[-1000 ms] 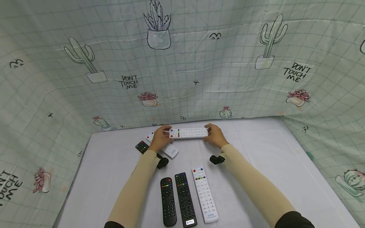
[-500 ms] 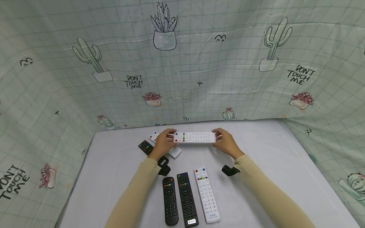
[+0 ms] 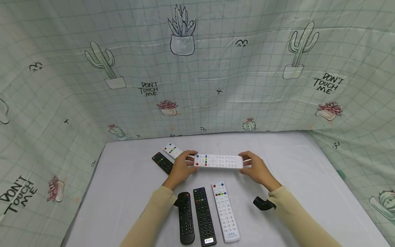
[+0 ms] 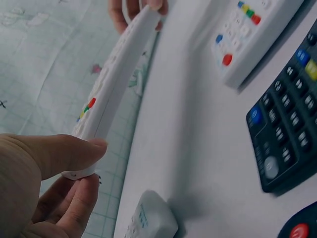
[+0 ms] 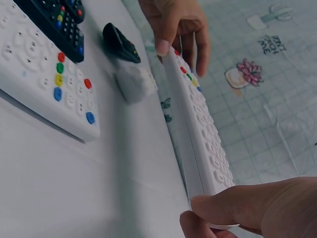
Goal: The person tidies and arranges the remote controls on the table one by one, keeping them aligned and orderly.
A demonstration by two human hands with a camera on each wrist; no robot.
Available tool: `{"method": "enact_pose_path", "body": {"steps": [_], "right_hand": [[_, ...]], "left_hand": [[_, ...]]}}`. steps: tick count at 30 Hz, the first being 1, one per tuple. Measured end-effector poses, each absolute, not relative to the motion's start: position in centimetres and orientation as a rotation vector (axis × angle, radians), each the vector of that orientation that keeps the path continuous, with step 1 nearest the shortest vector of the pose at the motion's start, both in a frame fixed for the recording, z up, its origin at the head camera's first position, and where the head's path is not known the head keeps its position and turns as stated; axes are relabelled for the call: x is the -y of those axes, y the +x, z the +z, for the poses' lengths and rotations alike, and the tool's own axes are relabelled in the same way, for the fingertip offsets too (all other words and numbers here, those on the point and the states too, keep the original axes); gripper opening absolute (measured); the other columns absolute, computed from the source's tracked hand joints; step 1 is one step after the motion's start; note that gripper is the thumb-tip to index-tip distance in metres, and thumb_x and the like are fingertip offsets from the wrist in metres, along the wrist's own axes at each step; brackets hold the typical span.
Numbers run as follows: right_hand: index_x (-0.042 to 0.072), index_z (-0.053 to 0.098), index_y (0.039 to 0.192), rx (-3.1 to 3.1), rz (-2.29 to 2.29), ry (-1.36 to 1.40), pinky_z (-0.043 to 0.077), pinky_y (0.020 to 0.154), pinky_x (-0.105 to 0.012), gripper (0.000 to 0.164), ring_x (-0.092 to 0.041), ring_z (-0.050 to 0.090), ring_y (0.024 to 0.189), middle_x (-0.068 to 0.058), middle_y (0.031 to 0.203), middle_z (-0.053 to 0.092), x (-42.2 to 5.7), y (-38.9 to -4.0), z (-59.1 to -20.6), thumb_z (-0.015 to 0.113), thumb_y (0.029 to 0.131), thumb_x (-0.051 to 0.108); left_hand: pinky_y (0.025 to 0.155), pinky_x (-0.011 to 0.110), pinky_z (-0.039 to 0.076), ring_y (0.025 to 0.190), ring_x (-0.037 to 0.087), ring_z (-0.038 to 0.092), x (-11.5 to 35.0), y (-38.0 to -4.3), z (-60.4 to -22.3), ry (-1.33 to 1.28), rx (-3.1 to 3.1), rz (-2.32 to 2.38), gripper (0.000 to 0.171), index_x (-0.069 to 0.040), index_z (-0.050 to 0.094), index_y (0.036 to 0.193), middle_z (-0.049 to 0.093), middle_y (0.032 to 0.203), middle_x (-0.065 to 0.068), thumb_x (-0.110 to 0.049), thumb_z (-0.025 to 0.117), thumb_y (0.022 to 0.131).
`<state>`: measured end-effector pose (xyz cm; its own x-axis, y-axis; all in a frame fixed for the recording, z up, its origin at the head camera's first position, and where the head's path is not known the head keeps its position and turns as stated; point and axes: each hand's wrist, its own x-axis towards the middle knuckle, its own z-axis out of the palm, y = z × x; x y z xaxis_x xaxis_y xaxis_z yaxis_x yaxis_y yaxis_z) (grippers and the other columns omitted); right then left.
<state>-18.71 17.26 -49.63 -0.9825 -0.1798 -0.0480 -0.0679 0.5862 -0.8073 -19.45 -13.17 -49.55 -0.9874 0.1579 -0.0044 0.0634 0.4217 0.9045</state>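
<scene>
A white remote control is held crosswise above the table, its buttons facing up toward the head camera. My left hand pinches its left end, thumb on the near side, as the left wrist view also shows. The right end is pinched by my right hand. In the right wrist view the remote stretches between both hands, off the tabletop. Behind my left hand lie a second white remote and a black remote, each partly hidden by the hand.
Nearer the person, a rounded black remote, a longer black remote and a white remote lie side by side on the white table. A patterned cloth rises behind and at the sides.
Both hands have brought the held white remote nearer the person and a little to the right. The remotes on the table keep their places; the view has shifted slightly.
</scene>
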Motion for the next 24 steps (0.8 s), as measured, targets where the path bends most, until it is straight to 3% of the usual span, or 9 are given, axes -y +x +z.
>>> {"method": "enact_pose_path", "body": {"steps": [15,24], "right_hand": [[-0.008,0.055,0.139,-2.614,-1.437,-0.158,0.059,0.075,-0.028,0.057,-0.037,0.069,0.111,-0.03,0.132,0.062,-19.1,-13.7,-50.1,0.077,0.086,-0.008],[-0.009,0.053,0.137,-2.542,-1.521,-0.088,0.058,0.072,-0.027,0.059,-0.031,0.068,0.106,-0.027,0.129,0.059,-20.0,-11.2,-50.6,0.08,0.084,-0.008]], "left_hand": [[0.092,0.033,0.062,0.109,0.035,0.067,12.0,-16.7,-50.0,0.298,-2.457,1.666,0.059,0.003,0.062,0.138,0.061,0.124,0.023,0.018,0.078,0.082],[0.096,0.04,0.061,0.113,0.035,0.066,11.1,-16.2,-50.2,0.404,-2.438,1.596,0.059,0.003,0.06,0.14,0.061,0.129,0.022,0.016,0.076,0.085]]}}
